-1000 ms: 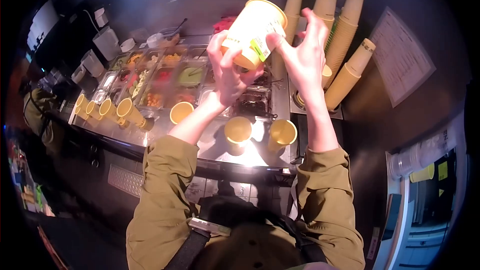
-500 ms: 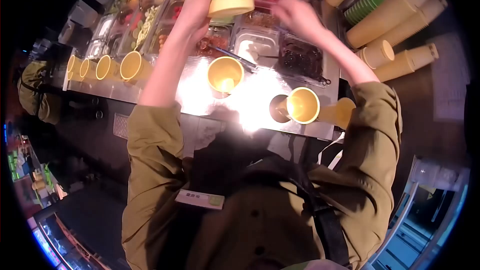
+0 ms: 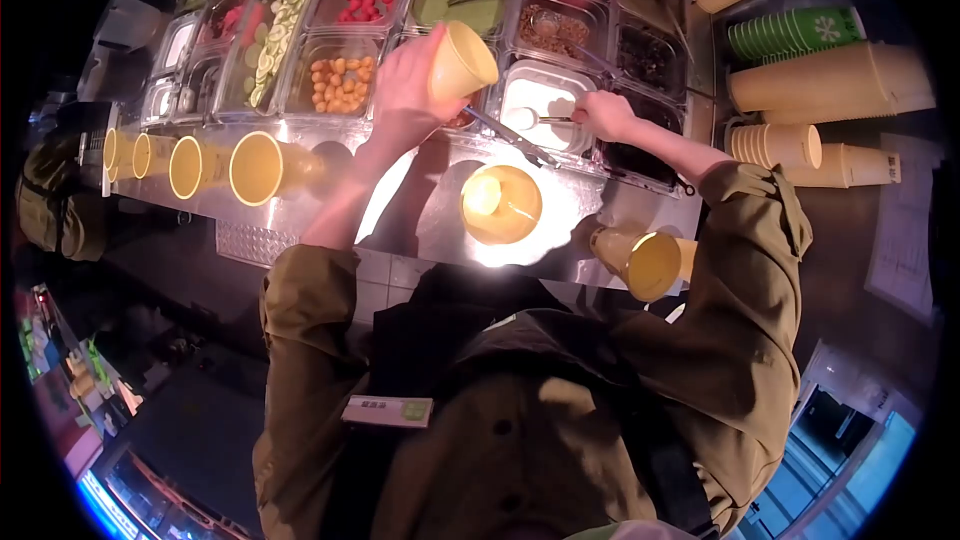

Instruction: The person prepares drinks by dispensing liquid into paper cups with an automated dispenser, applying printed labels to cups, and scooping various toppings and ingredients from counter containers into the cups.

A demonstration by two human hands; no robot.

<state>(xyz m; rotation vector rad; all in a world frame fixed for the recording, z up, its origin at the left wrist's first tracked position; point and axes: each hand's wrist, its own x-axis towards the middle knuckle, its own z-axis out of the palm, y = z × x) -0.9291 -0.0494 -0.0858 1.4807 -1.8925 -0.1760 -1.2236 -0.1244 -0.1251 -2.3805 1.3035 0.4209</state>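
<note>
A yellow paper cup (image 3: 464, 62) is held tilted in my left hand (image 3: 405, 90), its mouth toward the right, over the front edge of the food containers. My right hand (image 3: 606, 117) pinches the handle of a spoon (image 3: 530, 118), whose bowl rests in a container of white food (image 3: 548, 90). On the steel counter below stands another yellow cup (image 3: 501, 204), brightly lit inside. One more yellow cup (image 3: 648, 262) is near the counter's front edge, below my right forearm. What my left fingers do behind the cup is partly hidden.
Several yellow cups (image 3: 256, 169) line the counter's left front. Containers of orange balls (image 3: 342, 83), green paste (image 3: 460, 6) and dark food (image 3: 648, 55) fill the back. Stacks of cups (image 3: 800, 80) lie at the right. A person's sleeve (image 3: 60, 205) shows at far left.
The cup in my left hand has come down and tilted. My right hand has moved down from above the containers and taken hold of the spoon. The view has shifted too.
</note>
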